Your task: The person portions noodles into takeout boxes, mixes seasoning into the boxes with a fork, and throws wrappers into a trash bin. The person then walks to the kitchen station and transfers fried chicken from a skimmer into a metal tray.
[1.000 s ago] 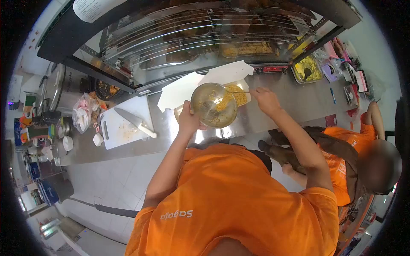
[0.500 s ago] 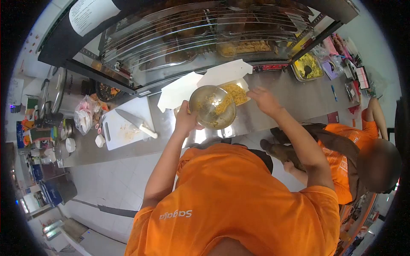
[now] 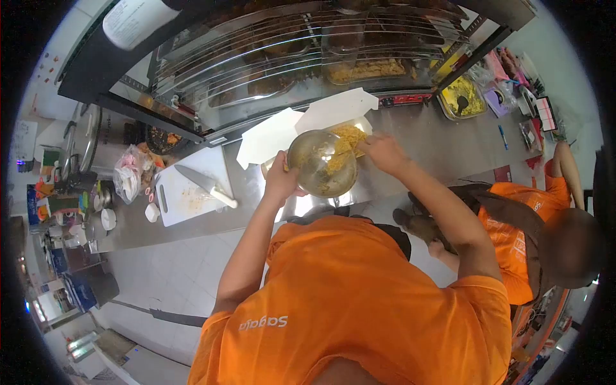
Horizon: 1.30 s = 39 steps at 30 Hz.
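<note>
My left hand (image 3: 280, 181) clasped the metal bowl (image 3: 309, 174) by its rim; I couldn't tell whether my right hand (image 3: 384, 154), just beside the yellow food (image 3: 349, 134), held anything.

I stood in a commercial kitchen: food cabinet (image 3: 301, 64) at twelve o'clock, knife (image 3: 199, 181) and chopping board (image 3: 183, 208) on a steel counter (image 3: 125, 232) at nine.

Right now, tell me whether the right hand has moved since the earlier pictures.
Yes. Judged against the blue pen on the counter, the right hand has moved left, away from the pen and closer to the metal bowl.
</note>
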Tool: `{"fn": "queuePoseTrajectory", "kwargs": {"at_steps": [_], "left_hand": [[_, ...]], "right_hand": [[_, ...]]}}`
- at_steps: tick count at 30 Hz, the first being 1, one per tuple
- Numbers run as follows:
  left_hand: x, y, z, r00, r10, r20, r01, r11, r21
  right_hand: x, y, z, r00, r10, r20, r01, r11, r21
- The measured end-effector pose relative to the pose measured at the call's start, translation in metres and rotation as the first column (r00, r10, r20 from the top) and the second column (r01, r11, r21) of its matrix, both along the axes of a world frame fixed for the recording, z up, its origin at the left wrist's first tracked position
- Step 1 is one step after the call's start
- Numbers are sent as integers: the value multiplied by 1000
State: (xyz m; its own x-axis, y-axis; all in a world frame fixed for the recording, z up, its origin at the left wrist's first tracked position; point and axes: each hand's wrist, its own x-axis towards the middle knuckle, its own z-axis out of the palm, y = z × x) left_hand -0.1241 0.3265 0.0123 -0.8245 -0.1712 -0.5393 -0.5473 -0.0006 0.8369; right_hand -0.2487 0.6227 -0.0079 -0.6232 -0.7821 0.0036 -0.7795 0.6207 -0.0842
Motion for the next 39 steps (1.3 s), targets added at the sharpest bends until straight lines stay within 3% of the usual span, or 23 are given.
{"fn": "queuePoseTrajectory", "kwargs": {"at_steps": [2,5,7,11,14,17,20,26,29,32,35,38,39], "left_hand": [[-1,0,4,1000,-2,-11,2,999,-46],[0,-4,3,999,23,-28,-25,998,-59],[-2,-9,-1,999,44,9,-44,999,15],[2,-4,-1,998,-43,47,43,999,-11],[1,-6,1,995,-39,91,39,999,8],[1,-4,1,997,-33,66,33,999,11],[3,-5,5,998,-25,54,28,999,-41],[-2,-6,0,996,-42,75,43,999,-13],[-3,-4,2,999,-23,35,23,1000,-15],[-3,4,0,1000,11,-5,-11,999,-45],[-7,5,4,1000,9,5,-8,995,-95],[-4,2,2,1000,-1,11,2,996,-90],[-5,1,2,1000,-8,28,10,998,-67]], "right_hand": [[2,0,14,1000,7,-9,-8,995,-95],[-1,21,26,998,61,-27,-62,997,-47],[-10,38,12,997,58,-57,-60,997,-39],[-27,51,-11,990,-47,-133,40,998,-54],[-24,48,3,997,63,-34,-65,996,-64],[-25,45,-2,999,-29,46,29,1000,-7],[-35,56,-20,996,-85,-41,84,996,-9],[-26,39,2,998,69,-2,-68,984,-165],[-20,28,-11,994,12,-107,-20,997,-76],[2,-1,3,997,25,76,-33,993,110],[9,0,22,993,96,75,-91,994,-63],[-11,20,15,977,54,-205,-87,984,-153],[-21,26,8,984,46,-174,-69,989,-133]]}}
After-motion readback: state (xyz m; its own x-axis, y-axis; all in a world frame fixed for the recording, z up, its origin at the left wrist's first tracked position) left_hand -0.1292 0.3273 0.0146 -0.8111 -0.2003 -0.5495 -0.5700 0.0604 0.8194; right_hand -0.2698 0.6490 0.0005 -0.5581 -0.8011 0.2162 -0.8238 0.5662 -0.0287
